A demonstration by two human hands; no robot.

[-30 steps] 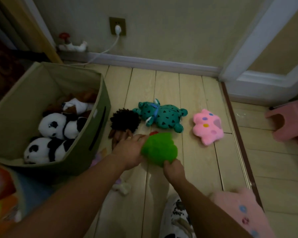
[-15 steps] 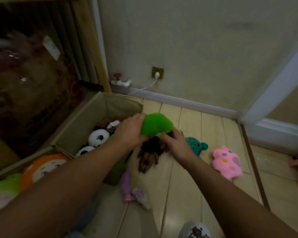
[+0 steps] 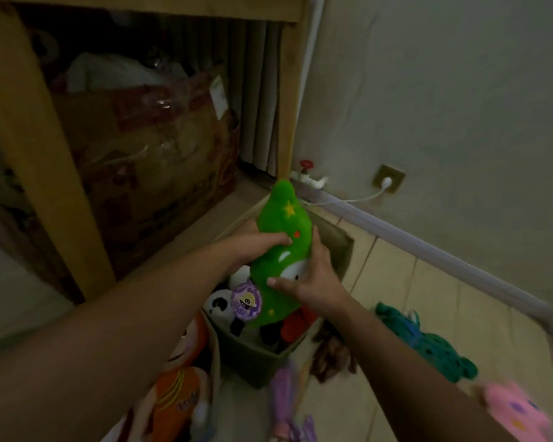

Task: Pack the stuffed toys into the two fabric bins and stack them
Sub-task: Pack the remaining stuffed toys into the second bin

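The green stuffed toy [image 3: 281, 250] is soft plush with a faint sheen, its stitched yellow star and white face patch matt. The fabric bin [image 3: 253, 358] below it is dull olive woven cloth, limp at the rim. Inside, the panda toys [image 3: 219, 306] are short fuzzy pile. On the floor [image 3: 396, 301], smooth pale wood planks with a slight gloss, lie a knobbly teal plush toy [image 3: 428, 342] and a fleecy pink one [image 3: 514, 413]. At far left, a wooden frame post [image 3: 39, 148] looks matt and yellowish; behind it a bundle [image 3: 160, 148] is wrapped in glossy, crinkled clear plastic. The wall [image 3: 444, 90] is matt, slightly uneven plaster.
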